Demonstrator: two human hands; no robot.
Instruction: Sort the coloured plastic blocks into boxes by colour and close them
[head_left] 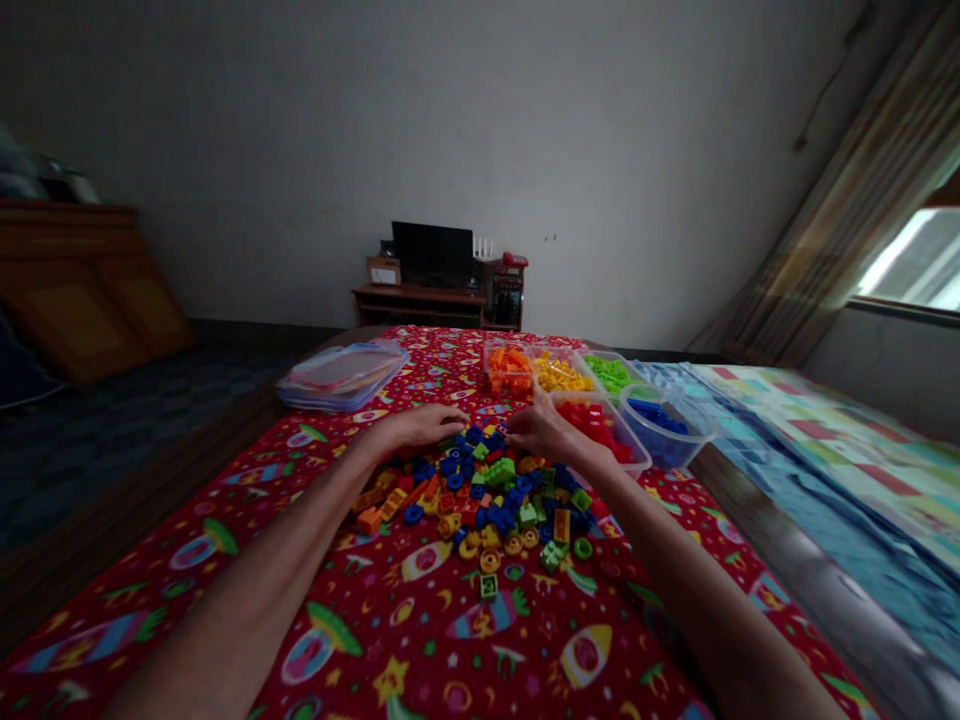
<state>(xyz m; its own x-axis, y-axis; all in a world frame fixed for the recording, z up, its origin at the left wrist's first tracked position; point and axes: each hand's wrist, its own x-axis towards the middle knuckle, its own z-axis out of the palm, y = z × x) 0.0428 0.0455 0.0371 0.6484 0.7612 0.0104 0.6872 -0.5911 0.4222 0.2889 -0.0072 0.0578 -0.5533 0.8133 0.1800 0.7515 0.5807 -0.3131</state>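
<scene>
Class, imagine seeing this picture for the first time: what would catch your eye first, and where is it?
A heap of multicoloured plastic building blocks fills the middle of the red rocket-print cloth, with the left hand and right hand at its far edge. Beyond them stand clear tubs of orange, yellow, green, red and blue blocks, each holding one colour.

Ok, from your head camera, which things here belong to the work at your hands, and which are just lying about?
In use: left hand; right hand; heap of multicoloured plastic building blocks; clear plastic tubs of single-colour blocks.

Lying about: flat clear plastic container; black monitor; brown wooden desk.
</scene>
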